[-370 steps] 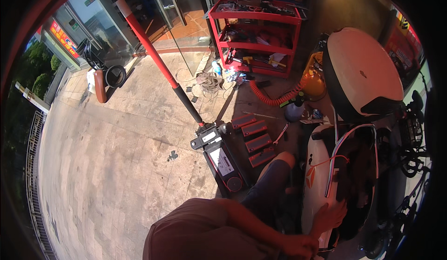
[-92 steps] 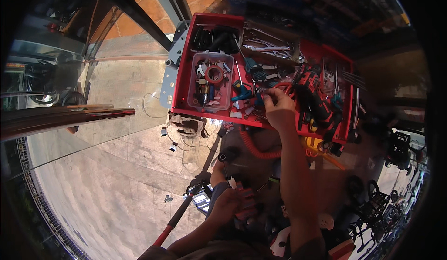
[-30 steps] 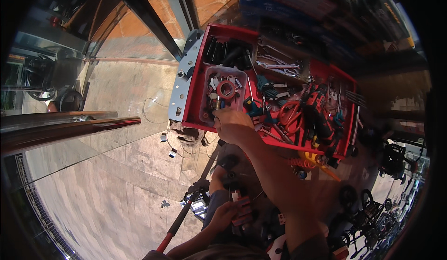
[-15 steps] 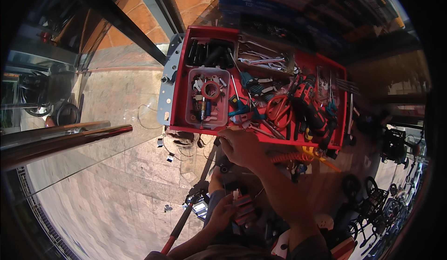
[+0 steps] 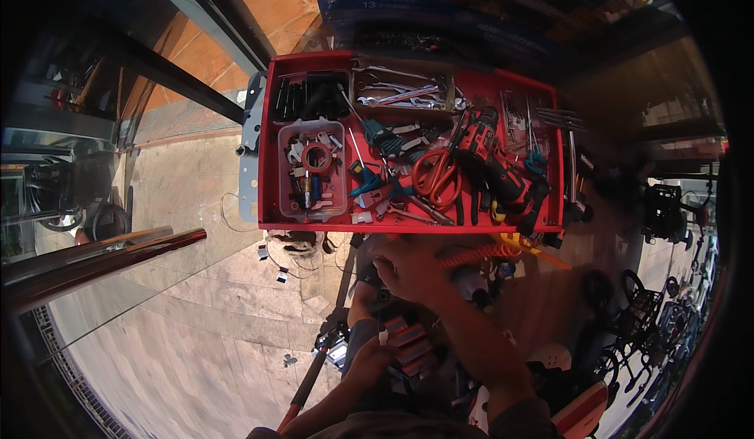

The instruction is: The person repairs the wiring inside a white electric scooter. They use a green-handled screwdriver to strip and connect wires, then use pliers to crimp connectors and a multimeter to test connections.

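My right hand [image 5: 404, 270] is just below the front rim of the red tool tray [image 5: 338, 225], fingers curled; what they hold, if anything, is hidden. Lower down, my left hand [image 5: 369, 360] grips a small white item [image 5: 382, 337] with a thin dark shaft, beside several reddish blocks [image 5: 407, 337]. In the tray are a clear bin [image 5: 294, 211] of small parts, wrenches [image 5: 404, 89], orange-handled shears [image 5: 432, 180], a red-and-black drill [image 5: 495, 164] and teal-handled tools [image 5: 381, 140].
A floor jack with a red-and-black handle [image 5: 306, 384] lies lower left. A coiled red hose [image 5: 463, 254] hangs below the tray. Glass doors with metal frames [image 5: 212, 62] stand at upper left, blue boxes [image 5: 393, 3] behind the tray, dark bicycles or scooters [image 5: 636, 313] at right.
My view has moved from the white scooter to the tool tray. My right hand, earlier reaching among the tray's parts, has withdrawn below its front rim. My left hand stays low with the white item.
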{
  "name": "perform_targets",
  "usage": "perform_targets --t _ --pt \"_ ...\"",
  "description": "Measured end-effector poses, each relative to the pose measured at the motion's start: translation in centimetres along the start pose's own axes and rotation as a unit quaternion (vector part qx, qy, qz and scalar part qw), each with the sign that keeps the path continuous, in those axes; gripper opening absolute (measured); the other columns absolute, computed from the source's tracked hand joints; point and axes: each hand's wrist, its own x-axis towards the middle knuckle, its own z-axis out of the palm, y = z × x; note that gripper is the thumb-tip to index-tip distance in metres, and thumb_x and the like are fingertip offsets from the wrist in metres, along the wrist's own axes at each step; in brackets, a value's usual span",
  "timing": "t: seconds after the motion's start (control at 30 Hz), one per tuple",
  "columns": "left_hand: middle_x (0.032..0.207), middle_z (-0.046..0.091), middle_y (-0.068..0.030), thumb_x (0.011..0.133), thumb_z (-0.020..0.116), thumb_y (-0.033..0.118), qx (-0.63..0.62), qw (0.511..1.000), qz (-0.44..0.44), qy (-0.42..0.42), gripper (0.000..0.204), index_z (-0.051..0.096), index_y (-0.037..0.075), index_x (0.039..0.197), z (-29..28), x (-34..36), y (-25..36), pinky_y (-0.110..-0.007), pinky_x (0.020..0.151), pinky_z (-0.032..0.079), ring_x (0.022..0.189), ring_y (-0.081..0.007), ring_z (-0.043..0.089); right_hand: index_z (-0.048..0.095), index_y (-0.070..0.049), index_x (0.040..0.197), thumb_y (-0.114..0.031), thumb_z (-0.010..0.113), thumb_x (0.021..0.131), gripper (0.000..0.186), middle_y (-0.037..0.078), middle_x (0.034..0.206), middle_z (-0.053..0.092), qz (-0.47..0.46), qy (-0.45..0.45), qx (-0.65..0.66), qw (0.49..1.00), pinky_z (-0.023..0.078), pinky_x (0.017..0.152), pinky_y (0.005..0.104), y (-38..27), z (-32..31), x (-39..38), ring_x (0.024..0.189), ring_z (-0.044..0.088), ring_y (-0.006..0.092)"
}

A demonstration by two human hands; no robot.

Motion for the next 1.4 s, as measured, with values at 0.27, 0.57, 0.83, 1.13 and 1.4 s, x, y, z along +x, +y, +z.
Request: perform_targets --t 0.27,0.57,0.83,1.13,1.4 --pt "0.094 0.063 0.0003 0.109 0.044 0.033 0.084 0.992 -0.076 0.052 0.032 0.061 0.007 0.113 2.9 -0.3 2.2 -0.023 0.064 0.037 0.070 -0.0052 0.044 0.068 -0.010 0.108 -0.016 0.069 0.086 0.022 0.013 0.097 0.071 0.039 0.029 0.003 0.999 0.057 0.071 0.0436 1.2 -1.0 -2.5 0.085 0.070 0.0340" --pt "0.099 0.069 -0.0057 0.112 0.033 0.031 0.140 0.986 -0.094 0.005 0.043 0.051 0.004 0.140 4.2 0.3 2.1 -0.026 0.079 0.048 0.089 -0.0104 0.057 0.067 -0.008 0.108 -0.019 0.067 0.088 0.023 0.015 0.094 0.068 0.060 0.052 0.003 0.997 0.055 0.074 0.0450 2.8 -3.5 -4.3 0.087 0.068 0.0359" --pt "0.097 0.070 -0.0127 0.107 0.048 0.032 0.117 0.988 -0.096 -0.004 0.036 0.055 0.003 0.128 3.4 1.6 0.9 -0.024 0.067 0.040 0.075 -0.0119 0.054 0.071 -0.008 0.107 -0.011 0.069 0.088 0.019 0.011 0.086 0.069 0.048 0.171 0.025 0.984 0.054 0.062 0.0358 4.9 -7.6 -4.2 0.070 0.069 0.0258" --pt "0.096 0.071 -0.0140 0.106 0.051 0.028 0.192 0.980 -0.021 -0.050 0.032 0.058 0.002 0.124 2.5 2.1 -0.7 -0.026 0.070 0.041 0.074 -0.0130 0.053 0.072 -0.006 0.104 -0.009 0.070 0.088 0.016 0.009 0.086 0.071 0.123 0.296 -0.024 0.947 0.052 0.059 0.0316 6.8 -13.0 -5.3 0.064 0.065 0.0199" --pt "0.121 0.065 -0.0129 0.105 0.050 0.018 0.212 0.974 -0.067 -0.048 0.028 0.055 0.002 0.127 2.3 1.5 -0.1 -0.036 0.098 0.049 0.110 -0.0248 0.063 0.072 -0.006 0.104 -0.009 0.068 0.090 0.016 0.009 0.088 0.070 0.226 0.403 -0.072 0.884 0.052 0.065 0.0312 10.2 -16.4 -8.7 0.072 0.068 0.0184"
